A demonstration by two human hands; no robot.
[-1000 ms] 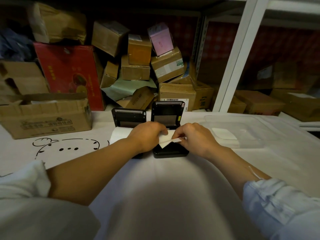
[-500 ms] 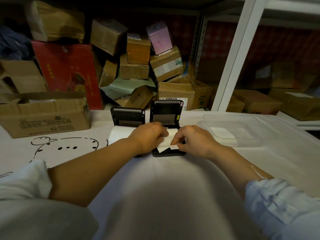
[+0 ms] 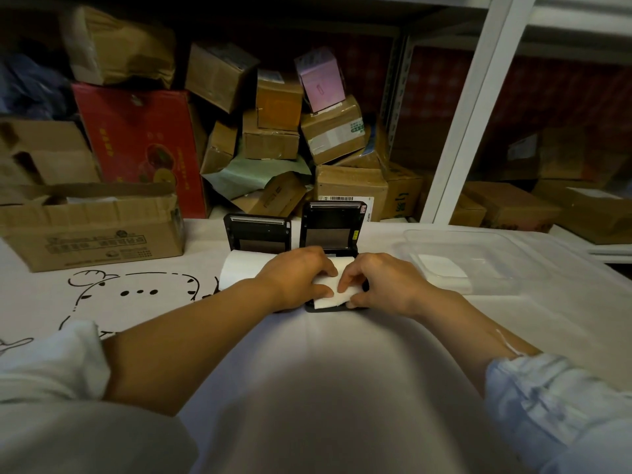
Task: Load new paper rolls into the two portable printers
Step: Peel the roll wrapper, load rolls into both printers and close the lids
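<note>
Two black portable printers stand side by side on the table with their lids up: the left printer [image 3: 257, 232] and the right printer [image 3: 332, 224]. A white paper roll [image 3: 239, 270] lies in the left printer, its sheet spread forward. Over the right printer's open body, my left hand [image 3: 297, 279] and my right hand [image 3: 378, 281] both pinch the loose white paper end [image 3: 330, 297] of a roll. The roll itself is mostly hidden under my hands.
A clear plastic tray [image 3: 492, 254] holding a white paper piece [image 3: 444, 271] sits to the right. An open cardboard box [image 3: 92, 230] stands at the left, piled boxes [image 3: 284, 131] behind, and a white shelf post [image 3: 468, 107] rises at the back right.
Both hands have drawn the paper end forward over the right printer's front edge, and the strip now lies flatter. The printers have stayed in place.
</note>
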